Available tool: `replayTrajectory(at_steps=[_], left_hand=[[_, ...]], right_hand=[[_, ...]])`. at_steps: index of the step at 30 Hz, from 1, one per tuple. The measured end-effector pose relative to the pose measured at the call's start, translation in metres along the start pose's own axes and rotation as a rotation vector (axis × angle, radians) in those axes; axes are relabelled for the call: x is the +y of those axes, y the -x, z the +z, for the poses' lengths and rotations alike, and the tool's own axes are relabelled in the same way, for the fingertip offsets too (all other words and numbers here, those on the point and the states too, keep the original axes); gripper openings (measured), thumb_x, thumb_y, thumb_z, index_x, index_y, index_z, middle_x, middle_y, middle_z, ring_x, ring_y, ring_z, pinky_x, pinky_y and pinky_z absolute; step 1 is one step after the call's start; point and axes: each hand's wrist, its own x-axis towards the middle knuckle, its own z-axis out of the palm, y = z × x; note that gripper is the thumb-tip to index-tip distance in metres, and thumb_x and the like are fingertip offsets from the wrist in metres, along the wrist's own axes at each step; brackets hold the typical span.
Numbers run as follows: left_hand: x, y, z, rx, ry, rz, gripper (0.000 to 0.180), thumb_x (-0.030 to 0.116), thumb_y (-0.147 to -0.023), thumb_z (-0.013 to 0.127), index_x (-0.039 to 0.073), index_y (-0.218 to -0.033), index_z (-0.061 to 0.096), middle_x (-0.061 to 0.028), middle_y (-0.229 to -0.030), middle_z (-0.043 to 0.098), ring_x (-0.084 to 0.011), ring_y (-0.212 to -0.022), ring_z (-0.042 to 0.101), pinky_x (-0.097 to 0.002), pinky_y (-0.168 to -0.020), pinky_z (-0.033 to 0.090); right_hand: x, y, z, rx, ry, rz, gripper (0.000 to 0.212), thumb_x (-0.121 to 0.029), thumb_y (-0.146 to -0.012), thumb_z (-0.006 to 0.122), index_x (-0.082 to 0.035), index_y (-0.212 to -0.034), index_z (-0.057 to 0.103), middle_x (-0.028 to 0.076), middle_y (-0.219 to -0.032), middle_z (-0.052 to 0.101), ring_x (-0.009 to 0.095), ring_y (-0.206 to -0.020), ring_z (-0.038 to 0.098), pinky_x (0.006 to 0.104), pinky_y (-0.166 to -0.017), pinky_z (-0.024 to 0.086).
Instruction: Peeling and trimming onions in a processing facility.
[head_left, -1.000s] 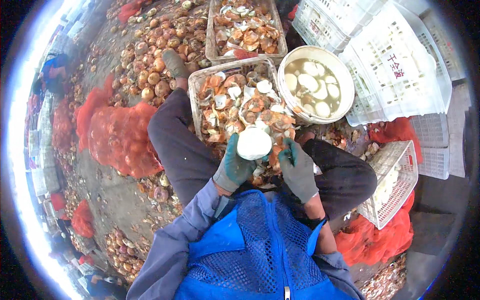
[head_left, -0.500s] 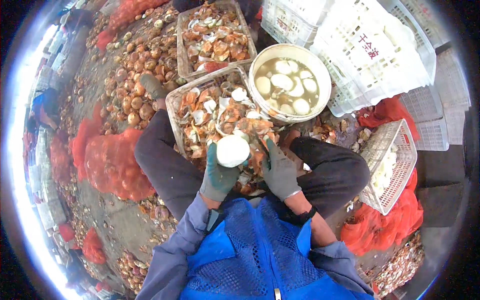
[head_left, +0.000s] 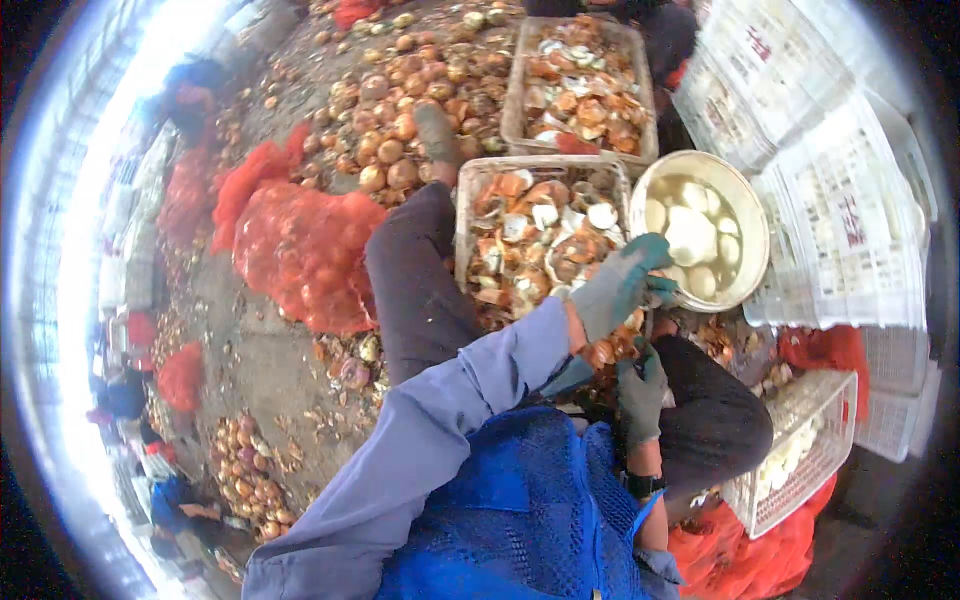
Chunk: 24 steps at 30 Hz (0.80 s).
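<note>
My left hand (head_left: 622, 284), in a grey and green glove, reaches across to the rim of a round white bucket (head_left: 757, 265). Its fingers are stretched out and hold nothing. Just beyond the fingertips, a large peeled onion (head_left: 692, 236) lies among other peeled onions in the bucket's cloudy water. My right hand (head_left: 641, 395), gloved alike, is curled low in front of my lap, below the left one. A thin dark strip rises by its fingers, too unclear to name. Close by is a crate (head_left: 466, 225) full of onion skins and scraps.
A second crate of peelings (head_left: 516, 95) stands behind. Unpeeled onions (head_left: 390, 150) cover the floor at the far left, near a red net sack (head_left: 305, 255). Stacked white crates (head_left: 850, 215) rise at the right. A white basket (head_left: 800, 455) with pale pieces tilts beside my right knee.
My left hand has moved right from over the peelings crate to the bucket and let go of the peeled onion, now in the water. The view has swung toward the left.
</note>
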Motion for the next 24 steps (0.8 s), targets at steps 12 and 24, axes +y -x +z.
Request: replayTrajectory(at_steps=[12,24], left_hand=[[0.213,0.182,-0.099,0.310,-0.093,0.556,0.041,0.033,-0.113,0.061,0.011,-0.147,0.059,-0.0133,-0.131,0.070,-0.0264,-0.107,0.071,-0.0369,-0.094,0.057],[0.129,0.294,-0.378,1.074,-0.062,0.538,0.043,0.031,-0.108,0.069,0.008,-0.144,0.061,-0.0129,-0.115,0.075,-0.0263,-0.089,0.074,-0.0396,-0.074,0.059]], right_hand=[[-0.077,-0.002,0.012,-0.247,-0.354,0.166,0.050,-0.012,-0.099,0.068,-0.002,-0.148,0.062,0.001,-0.092,0.067,0.008,-0.068,0.058,0.0268,-0.059,0.048],[-0.026,-0.020,0.043,-0.237,0.289,0.147,0.056,-0.028,-0.099,0.071,0.005,-0.143,0.061,0.025,-0.120,0.066,0.038,-0.108,0.062,0.0498,-0.097,0.049]])
